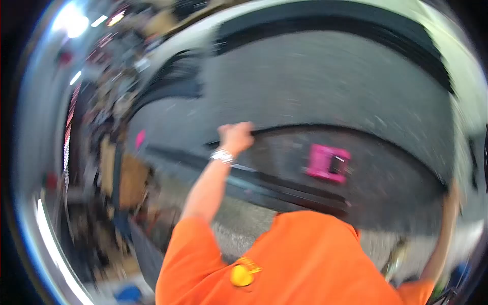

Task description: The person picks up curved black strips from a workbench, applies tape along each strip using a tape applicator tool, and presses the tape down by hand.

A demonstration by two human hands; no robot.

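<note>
My left hand, with a silver watch at the wrist, is closed at the left end of a thin black curved strip, which arcs over a large dark grey panel. My right hand is stretched out to the far right, at the strip's other end by the panel's edge; its fingers are blurred. Between my arms, a bright pink object with a dark patch lies on the dark surface below the strip.
A pale rounded body edge frames the panel at the right. A small pink piece shows at the left. Blurred clutter and brown boxes stand farther left. Bright lamps shine at the upper left.
</note>
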